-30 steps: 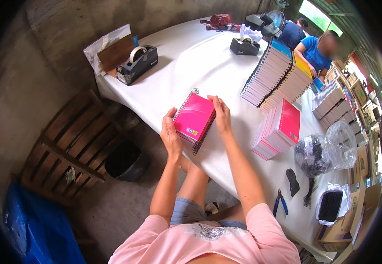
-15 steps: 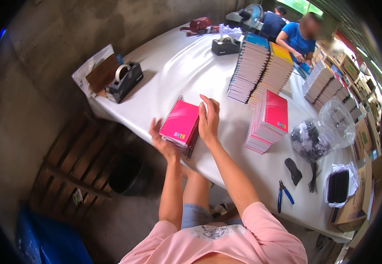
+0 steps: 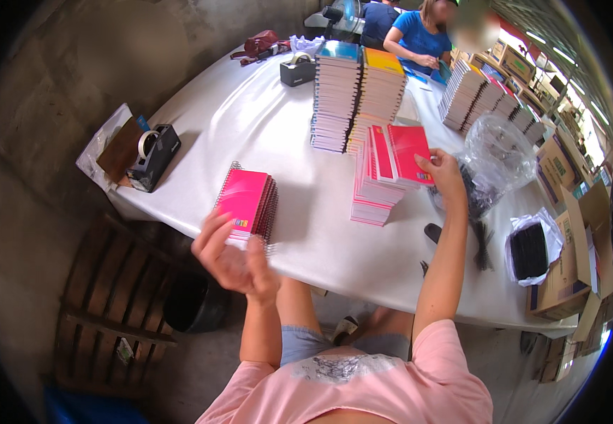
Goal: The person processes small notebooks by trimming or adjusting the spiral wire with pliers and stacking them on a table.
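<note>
A short stack of pink spiral notebooks (image 3: 243,194) sits near the table's front edge, wire coils showing along its sides. Just in front of it, my left hand (image 3: 234,258) is raised with fingers apart, slightly blurred, holding nothing. To the right stands a taller stack of pink-covered notebooks (image 3: 372,201) with white page edges. At its top, my right hand (image 3: 444,173) pinches the lower right corner of a pink notebook (image 3: 409,148), which lies askew over the stack. Another pink cover (image 3: 381,152) is fanned out beside it.
Tall stacks of blue-covered (image 3: 336,92) and yellow-covered notebooks (image 3: 379,95) stand behind. Tape dispensers (image 3: 154,159) are at the left and back. A clear plastic bag (image 3: 501,155), black coils (image 3: 529,251) on paper and cardboard boxes (image 3: 561,279) lie right. A co-worker (image 3: 419,39) in blue works across the table.
My right hand has left the spiral stack, moved right and taken hold of a notebook on the taller pink stack. My left hand has come off the spiral stack. The view has turned right.
</note>
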Demonstrator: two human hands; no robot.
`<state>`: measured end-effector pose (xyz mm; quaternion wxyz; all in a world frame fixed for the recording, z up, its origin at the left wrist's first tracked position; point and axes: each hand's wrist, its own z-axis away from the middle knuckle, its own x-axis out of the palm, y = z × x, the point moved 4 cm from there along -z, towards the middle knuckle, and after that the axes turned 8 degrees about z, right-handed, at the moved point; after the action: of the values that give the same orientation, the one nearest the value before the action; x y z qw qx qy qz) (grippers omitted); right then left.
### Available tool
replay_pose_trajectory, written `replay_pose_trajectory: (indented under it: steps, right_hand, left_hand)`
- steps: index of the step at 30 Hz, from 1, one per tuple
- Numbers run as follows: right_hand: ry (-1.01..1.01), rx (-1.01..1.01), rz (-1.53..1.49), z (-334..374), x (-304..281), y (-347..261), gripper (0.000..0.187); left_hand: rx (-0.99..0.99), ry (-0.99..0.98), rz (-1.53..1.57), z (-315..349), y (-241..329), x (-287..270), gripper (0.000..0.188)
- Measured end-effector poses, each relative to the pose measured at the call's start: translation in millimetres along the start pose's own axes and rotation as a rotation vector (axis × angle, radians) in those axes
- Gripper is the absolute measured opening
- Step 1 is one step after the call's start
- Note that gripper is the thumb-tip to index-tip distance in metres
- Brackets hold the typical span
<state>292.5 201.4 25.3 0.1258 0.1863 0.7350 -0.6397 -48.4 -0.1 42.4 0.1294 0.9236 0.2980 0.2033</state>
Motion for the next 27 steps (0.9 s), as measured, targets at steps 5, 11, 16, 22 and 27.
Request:
replay_pose_trajectory:
  steps: [5,11,16,22,27]
  right_hand:
    - [0.219,-0.227,-0.247,57.4,-7.8,-57.9,0.03]
    - [-0.087,-0.272,-0.192,156.8,28.7,-61.5,0.035]
    - [0.664,-0.033,0.681,139.7,-125.3,98.8,0.045]
    - [0.339,0.464,1.122,128.1,-171.2,190.6,0.04]
    - [0.321,0.484,1.128,123.2,-205.3,167.3,0.03]
  left_hand:
    - [-0.562,-0.362,0.213,15.7,11.4,77.4,0.047]
    - [-0.971,-0.46,0.583,43.1,14.3,100.9,0.017]
    - [-0.266,-1.162,-0.135,63.5,26.4,109.6,0.015]
    - [-0.137,-1.331,-0.391,143.4,6.2,98.9,0.019]
    - [-0.2,-0.995,-0.294,160.2,1.0,92.2,0.042]
